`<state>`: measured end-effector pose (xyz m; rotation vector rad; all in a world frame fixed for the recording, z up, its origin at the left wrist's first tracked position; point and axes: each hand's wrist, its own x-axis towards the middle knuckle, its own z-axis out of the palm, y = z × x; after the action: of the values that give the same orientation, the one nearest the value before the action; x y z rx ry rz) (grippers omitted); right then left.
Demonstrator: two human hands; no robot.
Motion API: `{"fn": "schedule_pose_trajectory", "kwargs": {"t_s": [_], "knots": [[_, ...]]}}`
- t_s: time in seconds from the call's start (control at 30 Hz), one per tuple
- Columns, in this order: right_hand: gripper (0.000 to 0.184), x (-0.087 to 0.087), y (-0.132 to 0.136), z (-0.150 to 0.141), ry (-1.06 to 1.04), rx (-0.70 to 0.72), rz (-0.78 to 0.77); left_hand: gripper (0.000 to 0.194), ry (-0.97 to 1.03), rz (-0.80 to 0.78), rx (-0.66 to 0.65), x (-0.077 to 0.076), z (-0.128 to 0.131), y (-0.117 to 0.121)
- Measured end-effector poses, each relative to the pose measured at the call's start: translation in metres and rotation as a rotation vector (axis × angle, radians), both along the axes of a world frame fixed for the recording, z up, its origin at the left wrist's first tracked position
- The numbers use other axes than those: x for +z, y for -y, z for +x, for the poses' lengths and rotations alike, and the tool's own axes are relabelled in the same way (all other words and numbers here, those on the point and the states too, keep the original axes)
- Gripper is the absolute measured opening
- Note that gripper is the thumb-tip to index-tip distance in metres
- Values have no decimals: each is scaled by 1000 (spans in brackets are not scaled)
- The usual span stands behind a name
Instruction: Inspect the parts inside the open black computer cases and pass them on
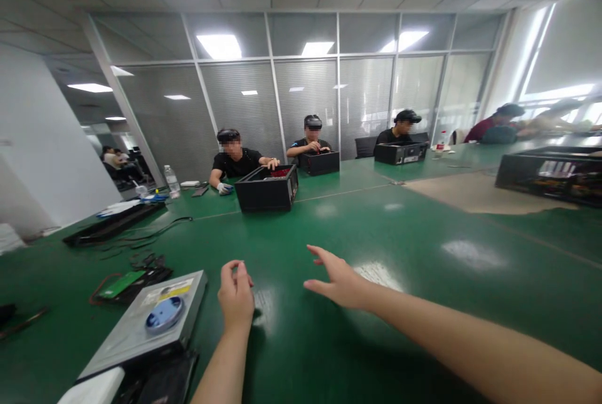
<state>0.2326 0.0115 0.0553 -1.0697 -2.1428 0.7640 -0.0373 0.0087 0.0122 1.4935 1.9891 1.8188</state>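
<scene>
My left hand (236,296) hovers over the green table (357,228), fingers curled toward the thumb in a loose pinch; what it pinches, if anything, is too small to make out. My right hand (339,281) reaches in from the right, fingers stretched and spread, holding nothing. Both hands are above bare table. A grey optical drive (143,325) with a blue disc on its lid lies just left of my left hand.
A green circuit board (122,283) with cables lies at the left, beyond it a flat black panel (113,223). Black computer cases (266,189) stand before three seated people across the table. Another case (550,175) sits at the right on cardboard (470,194).
</scene>
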Motion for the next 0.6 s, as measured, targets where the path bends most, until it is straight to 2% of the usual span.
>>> {"fn": "schedule_pose_trajectory", "kwargs": {"t_s": [0.07, 0.17, 0.27, 0.33, 0.43, 0.6], "knots": [[81, -3, 12, 37, 25, -46, 38, 30, 29, -12, -35, 2, 2, 1], [73, -21, 15, 95, -9, -161, 128, 32, 57, -37, -100, 6, 8, 2], [67, -41, -3, 147, -202, -311, 117, 38, 13, -76, -140, 8, 14, 3], [64, -45, -20, 172, -381, -419, 80, 42, -103, -110, -124, 8, 16, 2], [59, -41, -37, 192, -536, -496, 102, 46, -329, -259, -73, 10, 15, -1], [56, -36, -35, 191, -534, -425, 56, 37, -553, -784, -101, 11, 11, -4]]}}
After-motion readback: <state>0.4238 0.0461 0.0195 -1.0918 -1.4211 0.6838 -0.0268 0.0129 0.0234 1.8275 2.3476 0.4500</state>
